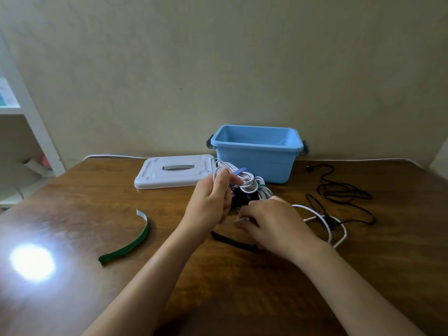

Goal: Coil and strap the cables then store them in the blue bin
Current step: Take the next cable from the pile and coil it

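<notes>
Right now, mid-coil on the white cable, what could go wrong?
The white cable's loose tail crosses the uncoiled black cable; pulling it in may drag or tangle both. The left hand's grip holds the loops right beside strapped bundles, so new turns could snag them. The straps, green and black, lie apart from the coil, so reaching for one may loosen it.

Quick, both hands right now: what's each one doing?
Left hand: raised, gripping loops of the white cable.
Right hand: low over the table, pinching the same cable's loose end.
</notes>
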Available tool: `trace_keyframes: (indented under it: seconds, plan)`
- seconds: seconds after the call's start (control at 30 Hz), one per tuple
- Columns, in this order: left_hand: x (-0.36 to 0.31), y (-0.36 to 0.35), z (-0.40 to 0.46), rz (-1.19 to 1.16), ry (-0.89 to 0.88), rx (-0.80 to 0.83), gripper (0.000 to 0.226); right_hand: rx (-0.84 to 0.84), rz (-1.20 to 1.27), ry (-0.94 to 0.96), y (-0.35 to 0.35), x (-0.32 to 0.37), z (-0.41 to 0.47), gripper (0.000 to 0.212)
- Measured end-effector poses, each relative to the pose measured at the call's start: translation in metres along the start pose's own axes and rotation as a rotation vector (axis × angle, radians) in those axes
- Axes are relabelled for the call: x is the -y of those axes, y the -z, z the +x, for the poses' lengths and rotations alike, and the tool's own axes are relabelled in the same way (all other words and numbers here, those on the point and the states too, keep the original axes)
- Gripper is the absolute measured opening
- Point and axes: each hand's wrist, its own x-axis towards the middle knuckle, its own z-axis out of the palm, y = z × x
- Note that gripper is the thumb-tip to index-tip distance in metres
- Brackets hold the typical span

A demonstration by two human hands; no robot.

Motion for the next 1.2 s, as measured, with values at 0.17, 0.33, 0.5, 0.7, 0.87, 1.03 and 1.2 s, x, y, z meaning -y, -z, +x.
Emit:
trace_keyframes:
  seconds: [0.17,0.33,0.5,0.7,0.87,1.03,1.2]
  plan:
    - [0.002,0.013,0.005,0.173,-0.021,-0.049,0.047,-0.13,0.019,-0.147,0.013,-0.029,-0.003,0.023]
    - [0.009,0.005,0.004,0.306,-0.059,0.037,0.049,-0.317,0.174,-0.308,0.012,-0.04,-0.003,0.029]
    - [0.019,-0.005,0.001,0.487,-0.105,0.18,0.057,-0.33,0.212,-0.317,0.0,-0.024,0.001,0.028]
    - [0.016,-0.004,-0.001,0.528,-0.136,0.142,0.06,-0.342,0.221,-0.427,0.001,-0.033,0.001,0.023]
    - [0.015,-0.005,-0.002,0.631,-0.219,0.138,0.049,-0.341,0.235,-0.383,0.0,-0.028,0.003,0.027]
    - [0.016,-0.002,0.0,0.667,-0.232,0.125,0.044,-0.336,0.235,-0.308,0.0,-0.029,0.003,0.028]
    - [0.013,-0.002,0.0,0.717,-0.268,0.114,0.042,-0.367,0.265,-0.29,0.002,-0.027,0.001,0.022]
